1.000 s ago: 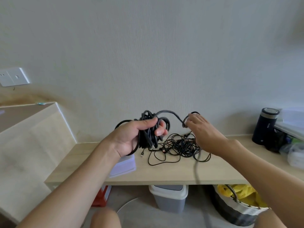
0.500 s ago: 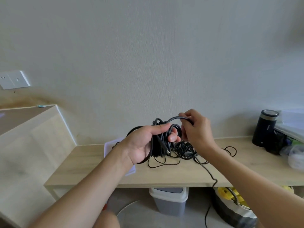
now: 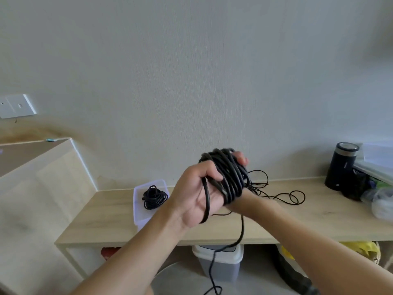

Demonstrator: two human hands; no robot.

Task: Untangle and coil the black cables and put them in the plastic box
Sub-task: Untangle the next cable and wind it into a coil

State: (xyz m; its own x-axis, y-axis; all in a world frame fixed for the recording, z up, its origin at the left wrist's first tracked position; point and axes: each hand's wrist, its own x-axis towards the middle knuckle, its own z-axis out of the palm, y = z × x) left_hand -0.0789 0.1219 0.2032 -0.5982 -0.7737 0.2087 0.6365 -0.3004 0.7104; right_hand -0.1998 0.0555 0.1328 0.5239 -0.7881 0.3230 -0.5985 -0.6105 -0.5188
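My left hand [image 3: 191, 194] is palm-up above the table's front, its fingers curled round a coil of thick black cable [image 3: 228, 177]. My right hand [image 3: 240, 159] lies mostly hidden behind the coil; its fingertips show over the top and grip it. The cable's loose tail [image 3: 241, 231] hangs from the coil past the table edge toward the floor. A thin black cable [image 3: 285, 195] lies in loose loops on the table behind my hands. The clear plastic box [image 3: 137, 207] stands left of my hands with one coiled black cable [image 3: 154, 198] inside.
The light wooden table [image 3: 110, 220] runs along a white wall. A black cylinder [image 3: 342, 165] and plastic bags [image 3: 380, 201] sit at the right end. Below are a grey bin [image 3: 219, 262] and a basket with yellow contents [image 3: 361, 248]. A wooden cabinet [image 3: 42, 177] stands left.
Both hands moved right with the coil and turned it. My right hand went from pinching a loop in front to behind the coil. The box with its coil came into view.
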